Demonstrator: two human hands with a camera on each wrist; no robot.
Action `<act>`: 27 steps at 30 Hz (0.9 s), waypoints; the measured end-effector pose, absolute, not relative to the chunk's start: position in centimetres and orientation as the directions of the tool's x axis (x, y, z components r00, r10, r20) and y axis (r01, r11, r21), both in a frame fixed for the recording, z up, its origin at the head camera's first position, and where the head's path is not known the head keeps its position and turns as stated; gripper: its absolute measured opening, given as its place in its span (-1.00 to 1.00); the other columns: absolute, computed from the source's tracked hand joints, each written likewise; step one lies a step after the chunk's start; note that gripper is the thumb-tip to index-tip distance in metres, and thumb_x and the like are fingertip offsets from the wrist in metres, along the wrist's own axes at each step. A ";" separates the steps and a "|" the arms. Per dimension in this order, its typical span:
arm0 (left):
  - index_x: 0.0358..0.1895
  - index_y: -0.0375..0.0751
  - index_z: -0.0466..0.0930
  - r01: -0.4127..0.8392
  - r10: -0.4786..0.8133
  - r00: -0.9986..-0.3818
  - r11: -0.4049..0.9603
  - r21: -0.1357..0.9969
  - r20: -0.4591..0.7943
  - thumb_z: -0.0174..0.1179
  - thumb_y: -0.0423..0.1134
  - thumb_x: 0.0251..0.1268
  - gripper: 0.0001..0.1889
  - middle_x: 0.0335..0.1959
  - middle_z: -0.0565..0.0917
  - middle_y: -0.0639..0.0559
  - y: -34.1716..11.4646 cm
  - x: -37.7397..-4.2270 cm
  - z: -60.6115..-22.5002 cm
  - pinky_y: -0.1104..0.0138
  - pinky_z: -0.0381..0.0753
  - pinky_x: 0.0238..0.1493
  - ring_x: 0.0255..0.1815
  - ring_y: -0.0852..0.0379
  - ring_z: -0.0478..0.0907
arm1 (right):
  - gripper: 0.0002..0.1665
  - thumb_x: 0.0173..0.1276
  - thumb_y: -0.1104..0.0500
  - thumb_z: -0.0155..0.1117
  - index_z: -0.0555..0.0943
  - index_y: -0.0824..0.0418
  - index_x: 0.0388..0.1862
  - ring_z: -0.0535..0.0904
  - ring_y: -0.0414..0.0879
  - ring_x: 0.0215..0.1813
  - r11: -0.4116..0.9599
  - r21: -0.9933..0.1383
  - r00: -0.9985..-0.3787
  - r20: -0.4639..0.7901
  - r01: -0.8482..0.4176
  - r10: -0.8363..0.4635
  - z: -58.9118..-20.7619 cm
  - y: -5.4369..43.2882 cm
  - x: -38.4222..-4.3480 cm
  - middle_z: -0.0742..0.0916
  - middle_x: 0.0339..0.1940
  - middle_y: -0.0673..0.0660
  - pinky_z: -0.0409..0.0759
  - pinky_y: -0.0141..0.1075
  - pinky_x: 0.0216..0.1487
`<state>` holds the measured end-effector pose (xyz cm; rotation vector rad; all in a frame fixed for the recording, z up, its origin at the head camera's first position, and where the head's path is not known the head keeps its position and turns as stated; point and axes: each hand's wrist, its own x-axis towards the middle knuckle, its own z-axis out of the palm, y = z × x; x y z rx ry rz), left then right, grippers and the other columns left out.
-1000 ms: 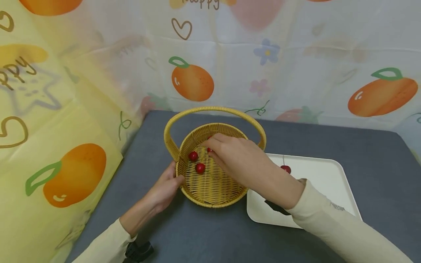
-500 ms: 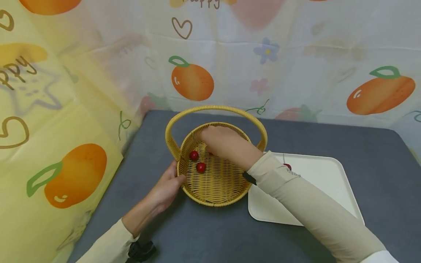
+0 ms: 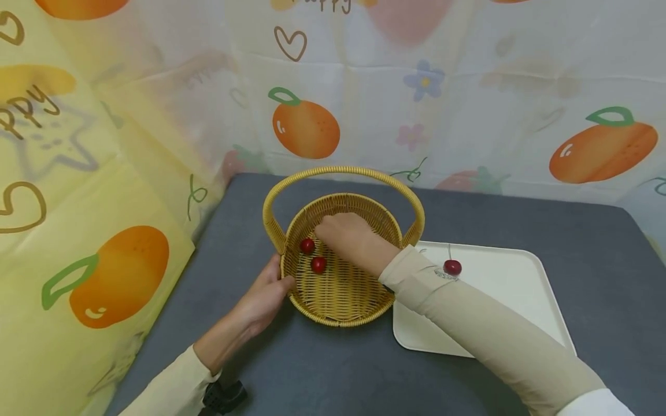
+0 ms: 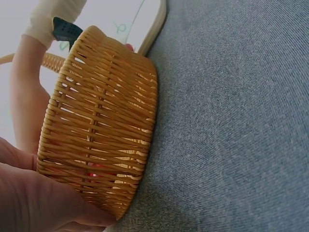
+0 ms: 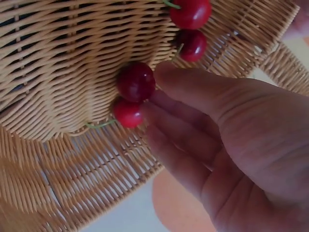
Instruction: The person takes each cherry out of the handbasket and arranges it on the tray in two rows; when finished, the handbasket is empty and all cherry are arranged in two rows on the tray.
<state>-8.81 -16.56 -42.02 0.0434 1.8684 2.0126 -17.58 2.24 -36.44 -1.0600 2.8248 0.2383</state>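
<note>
A round yellow wicker basket with an arched handle stands on the table. My left hand grips its left rim, thumb over the edge, as the left wrist view also shows from outside. My right hand reaches down inside. In the right wrist view its thumb and fingertips pinch at a dark red cherry, close above the woven floor. Next to it is a brighter red cherry with a green stem. Two other cherries lie in the left part of the basket.
To the right of the basket is a white rectangular tray, bearing a cherry with its stem upright. My right forearm crosses the tray. A fruit-printed cloth hangs behind the grey table.
My right hand has gone deeper into the basket, then shifted slightly toward me. The tray's cherry is now more exposed behind my sleeve. My left hand keeps its grip on the rim.
</note>
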 end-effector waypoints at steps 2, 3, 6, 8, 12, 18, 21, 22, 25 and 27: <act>0.62 -0.30 -0.09 -0.265 0.300 -0.922 -0.029 0.964 -0.244 -0.18 -0.62 0.37 -0.25 0.54 0.19 -0.30 -16.5 -8.8 -42.1 0.01 0.13 0.54 0.54 -0.14 0.15 | -0.90 0.51 0.29 0.35 0.74 0.11 -0.21 0.49 -0.19 -0.40 0.746 0.110 -0.751 -0.184 -0.657 -0.634 -36.6 2.3 -17.7 0.76 -0.26 0.05 0.68 -0.26 -0.30; 0.62 -0.29 -0.09 -0.267 0.300 -0.921 -0.029 0.963 -0.247 -0.18 -0.62 0.37 -0.25 0.55 0.19 -0.29 -16.5 -8.8 -42.1 0.00 0.13 0.54 0.54 -0.14 0.15 | -0.90 0.52 0.28 0.34 0.74 0.11 -0.21 0.52 -0.19 -0.39 0.751 0.110 -0.755 -0.190 -0.651 -0.628 -36.7 2.3 -17.8 0.77 -0.25 0.06 0.70 -0.24 -0.29; 0.64 -0.29 -0.10 -0.266 0.304 -0.921 -0.028 0.964 -0.245 -0.18 -0.61 0.38 -0.24 0.57 0.17 -0.30 -16.4 -8.8 -42.0 -0.02 0.09 0.56 0.56 -0.15 0.13 | -0.88 0.54 0.28 0.32 0.74 0.11 -0.20 0.58 -0.17 -0.35 0.761 0.111 -0.764 -0.203 -0.639 -0.612 -36.9 2.3 -18.2 0.78 -0.23 0.06 0.72 -0.21 -0.24; 0.64 -0.29 -0.11 -0.267 0.303 -0.920 -0.027 0.963 -0.247 -0.18 -0.61 0.38 -0.24 0.58 0.16 -0.29 -16.4 -8.7 -41.9 -0.04 0.07 0.57 0.57 -0.15 0.11 | -0.87 0.54 0.28 0.31 0.74 0.10 -0.21 0.61 -0.16 -0.33 0.763 0.113 -0.767 -0.199 -0.637 -0.611 -37.1 2.2 -18.3 0.78 -0.22 0.06 0.73 -0.20 -0.22; 0.64 -0.29 -0.12 -0.270 0.297 -0.921 -0.025 0.963 -0.251 -0.18 -0.62 0.37 -0.23 0.59 0.15 -0.29 -16.4 -8.7 -41.9 -0.04 0.05 0.58 0.59 -0.15 0.09 | -0.87 0.55 0.28 0.30 0.74 0.09 -0.21 0.60 -0.16 -0.31 0.764 0.108 -0.766 -0.206 -0.636 -0.609 -37.5 2.0 -18.4 0.78 -0.22 0.05 0.72 -0.20 -0.21; 0.66 -0.26 -0.12 -0.268 0.304 -0.920 -0.029 0.963 -0.247 -0.16 -0.62 0.37 -0.21 0.62 0.13 -0.26 -16.2 -8.7 -42.0 -0.04 0.04 0.59 0.62 -0.15 0.06 | -0.86 0.56 0.26 0.30 0.76 0.09 -0.07 0.67 -0.13 -0.21 0.770 0.115 -0.769 -0.245 -0.628 -0.591 -37.5 2.0 -18.0 0.78 -0.10 0.06 0.74 -0.18 -0.19; 0.67 -0.26 -0.13 -0.264 0.307 -0.920 -0.021 0.964 -0.245 -0.16 -0.62 0.35 -0.19 0.62 0.13 -0.26 -16.3 -8.7 -42.1 -0.04 0.03 0.59 0.61 -0.14 0.06 | -0.87 0.54 0.28 0.32 0.75 0.12 -0.06 0.66 -0.13 -0.24 0.766 0.105 -0.765 -0.231 -0.634 -0.601 -36.8 2.2 -17.7 0.78 -0.12 0.08 0.73 -0.21 -0.20; 0.67 -0.26 -0.12 -0.262 0.306 -0.920 -0.019 0.965 -0.244 -0.16 -0.62 0.35 -0.19 0.62 0.13 -0.26 -16.3 -8.7 -42.1 -0.05 0.04 0.59 0.60 -0.15 0.07 | -0.88 0.53 0.29 0.33 0.75 0.13 -0.07 0.64 -0.14 -0.26 0.763 0.101 -0.763 -0.219 -0.638 -0.608 -36.5 2.3 -17.6 0.78 -0.15 0.08 0.73 -0.22 -0.22; 0.67 -0.25 -0.12 -0.261 0.306 -0.921 -0.022 0.965 -0.242 -0.16 -0.62 0.35 -0.20 0.60 0.15 -0.27 -16.4 -8.7 -42.0 -0.04 0.04 0.58 0.59 -0.15 0.09 | -0.88 0.48 0.34 0.36 0.74 0.14 -0.13 0.59 -0.14 -0.33 0.742 0.086 -0.745 -0.146 -0.665 -0.651 -35.3 2.7 -16.9 0.76 -0.24 0.09 0.69 -0.24 -0.27; 0.67 -0.23 -0.13 -0.261 0.301 -0.923 -0.027 0.965 -0.242 -0.17 -0.62 0.36 -0.19 0.60 0.16 -0.27 -16.6 -8.6 -42.0 -0.04 0.03 0.58 0.59 -0.15 0.09 | -0.86 0.43 0.37 0.39 0.73 0.14 -0.16 0.58 -0.12 -0.35 0.720 0.084 -0.725 -0.095 -0.689 -0.682 -34.4 3.0 -16.2 0.75 -0.26 0.09 0.67 -0.23 -0.30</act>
